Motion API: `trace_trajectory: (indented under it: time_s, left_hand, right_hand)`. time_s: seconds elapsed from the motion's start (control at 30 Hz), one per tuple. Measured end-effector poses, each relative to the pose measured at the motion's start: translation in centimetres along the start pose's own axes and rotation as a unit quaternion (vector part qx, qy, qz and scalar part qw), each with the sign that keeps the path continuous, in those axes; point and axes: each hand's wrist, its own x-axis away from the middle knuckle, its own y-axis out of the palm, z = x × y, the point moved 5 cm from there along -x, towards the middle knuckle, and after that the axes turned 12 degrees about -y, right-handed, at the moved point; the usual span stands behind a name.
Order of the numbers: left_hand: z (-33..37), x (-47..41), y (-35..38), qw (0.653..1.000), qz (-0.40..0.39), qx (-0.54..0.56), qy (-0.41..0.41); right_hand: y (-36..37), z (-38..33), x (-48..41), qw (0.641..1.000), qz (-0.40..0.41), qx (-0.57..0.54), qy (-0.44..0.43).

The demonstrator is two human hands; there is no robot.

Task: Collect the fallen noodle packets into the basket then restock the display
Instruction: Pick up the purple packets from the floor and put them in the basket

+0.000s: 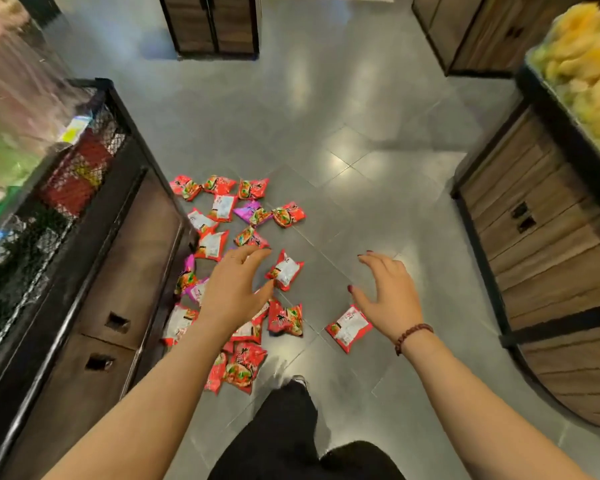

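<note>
Under and beyond the fingers (378,263) spreads a floor (326,98) of large grey glossy tiles laid on the diagonal, with thin pale joints and soft patches of reflected light. Left of the fingers runs a dark stand (118,271) with brown panel doors, slot handles and a black metal frame, topped by a black wire mesh rim (108,126). Right of the fingers curves a wooden slatted stand (551,271) with black trim, piled on top with yellow bagged goods (582,64). Far ahead of the fingers stand two more wooden cabinets, one to the left (208,26) and one to the right (482,32).
</note>
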Motion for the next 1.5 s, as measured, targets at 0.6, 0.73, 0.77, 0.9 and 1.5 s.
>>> trace_trajectory:
  time_s: [0.6,0.73,0.77,0.9,1.5]
  left_hand:
    - [7.7,-28.5,6.2,0.980,0.053,0.001,-0.194]
    - [10.8,-33.5,7.1,0.963,0.083,-0.003,-0.258]
    - [11.3,-34.4,7.2,0.959,0.091,0.000,-0.267]
    - [11.7,-36.7,7.4,0.941,0.121,-0.001,-0.317]
    - [-2.2,-42.4,5.9,0.833,0.184,0.048,-0.520]
  right_hand:
    - [-1.0,19.7,-33.3,0.982,-0.097,-0.032,-0.158]
    - [-2.6,23.4,-41.2,0.967,-0.127,-0.059,-0.212]
    - [-2.9,23.9,-42.8,0.963,-0.131,-0.067,-0.227]
    - [-2.3,24.2,-48.7,0.941,-0.169,-0.088,-0.281]
    - [11.6,13.3,-66.6,0.867,-0.299,-0.061,-0.393]
